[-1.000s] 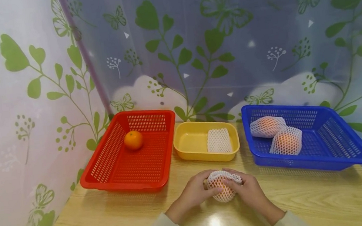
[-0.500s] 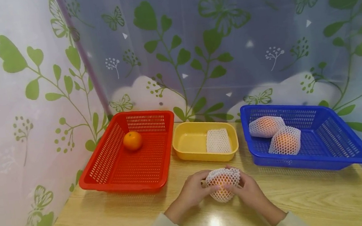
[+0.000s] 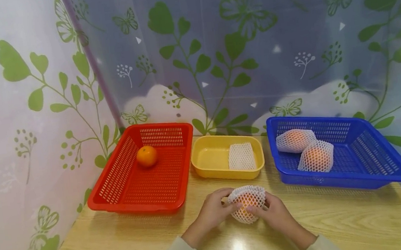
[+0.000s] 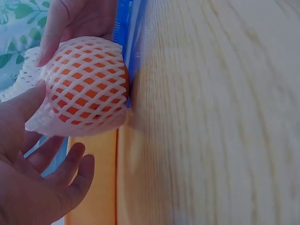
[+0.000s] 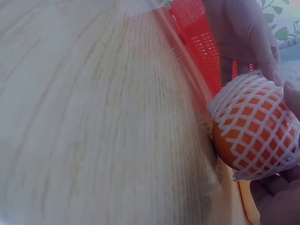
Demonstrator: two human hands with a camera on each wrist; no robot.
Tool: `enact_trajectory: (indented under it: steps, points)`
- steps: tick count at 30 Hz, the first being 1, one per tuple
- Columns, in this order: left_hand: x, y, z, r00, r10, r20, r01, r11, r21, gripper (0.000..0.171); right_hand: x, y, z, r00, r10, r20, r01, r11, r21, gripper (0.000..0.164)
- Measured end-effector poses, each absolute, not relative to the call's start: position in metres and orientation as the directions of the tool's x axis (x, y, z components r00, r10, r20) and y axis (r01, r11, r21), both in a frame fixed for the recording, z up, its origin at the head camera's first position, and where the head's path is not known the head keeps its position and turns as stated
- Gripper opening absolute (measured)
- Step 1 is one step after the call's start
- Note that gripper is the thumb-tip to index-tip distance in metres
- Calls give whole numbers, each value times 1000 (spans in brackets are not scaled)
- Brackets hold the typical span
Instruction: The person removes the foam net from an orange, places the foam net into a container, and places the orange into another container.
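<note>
An orange (image 3: pixel 246 205) in a white foam net sleeve (image 5: pixel 255 119) is held between both hands above the table's near middle. My left hand (image 3: pixel 215 210) grips it from the left, thumb on the front and fingers round the far side. From the right my right hand (image 3: pixel 275 212) holds it, its thumb pressed on the mesh. Part of the orange's skin (image 5: pixel 224 147) shows bare at the sleeve's lower end in the right wrist view. In the left wrist view the sleeve's loose end (image 4: pixel 28 77) bunches near both thumbs.
A red basket (image 3: pixel 139 206) with one bare orange (image 3: pixel 147 156) stands left. Behind the hands, a yellow tray (image 3: pixel 208 159) holds flat white foam netting (image 3: pixel 241 156). To the right, a blue basket (image 3: pixel 340 179) contains two netted fruits (image 3: pixel 315 156). Patterned curtains (image 3: pixel 193 60) hang behind.
The right thumb has slid down the front of the sleeve, and the sleeve's upper edge now stands more open and rounded. Both hands stay in nearly the same place.
</note>
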State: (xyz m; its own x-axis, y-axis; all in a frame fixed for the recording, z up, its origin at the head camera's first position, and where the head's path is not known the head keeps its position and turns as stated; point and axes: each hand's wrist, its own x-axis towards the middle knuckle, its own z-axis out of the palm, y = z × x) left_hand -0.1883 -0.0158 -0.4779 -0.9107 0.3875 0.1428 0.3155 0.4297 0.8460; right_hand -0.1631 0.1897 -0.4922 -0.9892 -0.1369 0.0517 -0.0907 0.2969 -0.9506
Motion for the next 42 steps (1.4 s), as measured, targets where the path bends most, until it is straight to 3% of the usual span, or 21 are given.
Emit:
enact_trajectory:
  steps: [11,24,33,42]
  points:
    - [-190,-18,-479,-878,468,97,324,433,841,53,-163,189,-493,-993,-94,77,-103,316,-943,33]
    - [-189,-18,-480,-846,520,123,369,402,838,55,-162,187,-487,-984,-35,176,-179,270,-946,19]
    - [-188,-17,-479,-847,517,122,375,418,828,55,-163,185,-487,-984,-39,176,-180,293,-939,19]
    - [-188,-19,-478,-867,487,108,348,435,831,50,-163,187,-491,-986,-71,152,-167,312,-935,35]
